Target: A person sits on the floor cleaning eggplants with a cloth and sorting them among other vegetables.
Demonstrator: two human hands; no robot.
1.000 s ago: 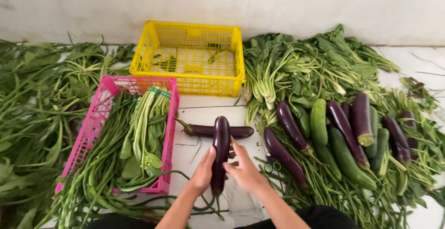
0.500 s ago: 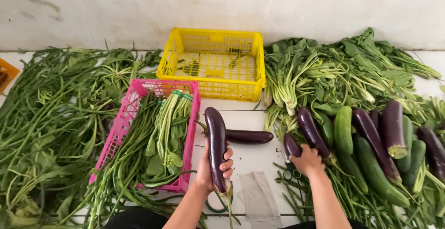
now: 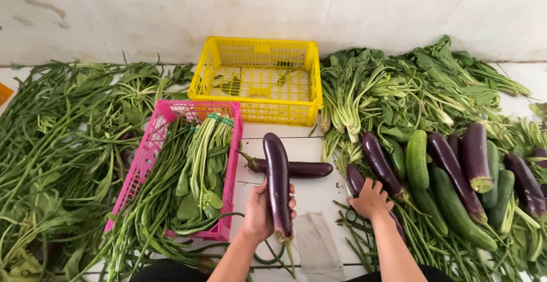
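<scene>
My left hand (image 3: pixel 259 211) grips a long dark purple eggplant (image 3: pixel 277 179) upright, stem end down, over the white floor. A second eggplant (image 3: pixel 296 169) lies flat just behind it. My right hand (image 3: pixel 371 199) rests on another eggplant (image 3: pixel 355 178) at the edge of the vegetable pile on the right, its fingers curled over it. More eggplants (image 3: pixel 476 155) and green cucumbers (image 3: pixel 416 159) lie in that pile.
A pink crate (image 3: pixel 229 168) with bundled greens and long beans stands left of my hands. A yellow crate (image 3: pixel 259 76) sits by the wall. Leafy greens (image 3: pixel 370 88) fill the right side, long green stalks (image 3: pixel 51 139) the left. A grey cloth (image 3: pixel 316 245) lies between my arms.
My right hand left the held eggplant and moved right onto one at the pile's edge. My left hand still holds the upright eggplant. The view has shifted slightly.
</scene>
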